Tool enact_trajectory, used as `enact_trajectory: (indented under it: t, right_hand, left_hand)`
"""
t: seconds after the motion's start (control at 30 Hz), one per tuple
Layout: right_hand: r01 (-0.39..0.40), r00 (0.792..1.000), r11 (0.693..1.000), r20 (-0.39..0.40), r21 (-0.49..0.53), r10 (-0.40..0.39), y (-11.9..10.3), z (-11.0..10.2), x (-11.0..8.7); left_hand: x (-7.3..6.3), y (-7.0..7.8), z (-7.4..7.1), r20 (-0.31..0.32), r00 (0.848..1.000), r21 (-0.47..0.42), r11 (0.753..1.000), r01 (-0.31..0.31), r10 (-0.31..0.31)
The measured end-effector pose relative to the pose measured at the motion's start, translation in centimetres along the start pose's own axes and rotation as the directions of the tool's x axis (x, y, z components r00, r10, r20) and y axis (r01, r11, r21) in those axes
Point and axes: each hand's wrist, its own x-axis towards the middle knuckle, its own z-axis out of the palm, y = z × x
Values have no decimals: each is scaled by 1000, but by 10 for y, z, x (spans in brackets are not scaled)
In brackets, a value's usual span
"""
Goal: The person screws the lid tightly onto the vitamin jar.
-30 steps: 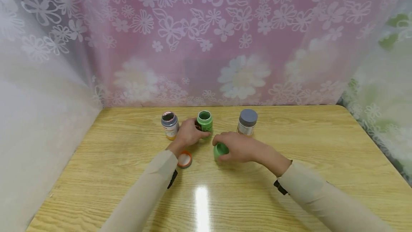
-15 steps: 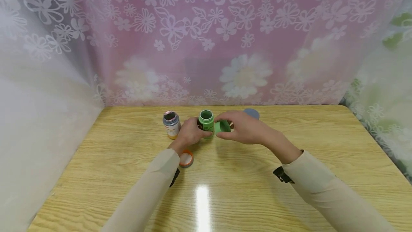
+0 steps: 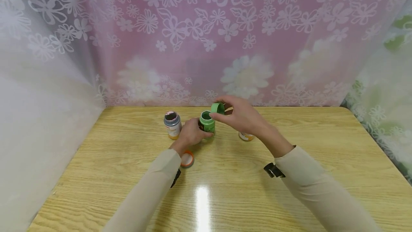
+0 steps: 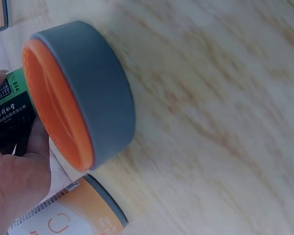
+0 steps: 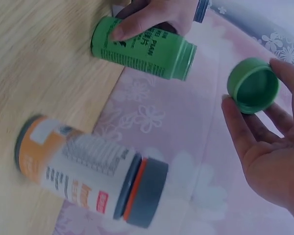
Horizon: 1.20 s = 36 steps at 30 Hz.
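My left hand (image 3: 191,133) grips a green bottle (image 3: 209,127) that stands upright on the table with its mouth uncovered. Just above and right of that mouth, my right hand (image 3: 239,114) pinches a green cap (image 5: 254,85) between thumb and fingers. The cap is tilted, its hollow side showing in the right wrist view, and it is apart from the bottle. Left of my left hand stands an uncapped grey-necked jar (image 3: 172,125). A grey lid with an orange lining (image 4: 88,95) lies on the table, near my left wrist.
A capped white and orange jar (image 5: 88,169) with a grey lid stands to the right, mostly hidden behind my right hand in the head view. The wooden table (image 3: 289,189) ends at a pink flowered curtain (image 3: 199,63).
My right hand has lifted the green cap from low over the table, up to beside the green bottle's mouth. The left hand stays on the bottle.
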Motion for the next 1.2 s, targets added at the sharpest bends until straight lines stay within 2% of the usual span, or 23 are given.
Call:
enact_trajectory:
  t: [0.23, 0.47, 0.63, 0.77, 1.0, 1.2]
  right_hand:
    - [-5, 994, 992, -104, 123, 18, 4, 14, 11]
    - [-47, 984, 978, -156, 203, 80, 13, 27, 21]
    - [-70, 975, 951, -179, 300, 128, 19, 35, 29]
    - [-50, 971, 930, -200, 365, 130, 20, 40, 31]
    - [17, 968, 908, -233, 418, 90, 23, 47, 33]
    - [-4, 975, 909, -201, 417, 97, 32, 56, 32]
  left_hand:
    - [0, -1, 2, -2, 1000, 4, 1000, -2, 2]
    - [2, -3, 1, -6, 1000, 12, 1000, -3, 3]
    - [1, -3, 1, -3, 1000, 8, 1000, -6, 6]
    - [2, -3, 3, 3, 1000, 21, 1000, -18, 18]
    - [2, -2, 3, -2, 1000, 32, 999, -19, 19]
    - [2, -4, 3, -9, 1000, 33, 999, -16, 16]
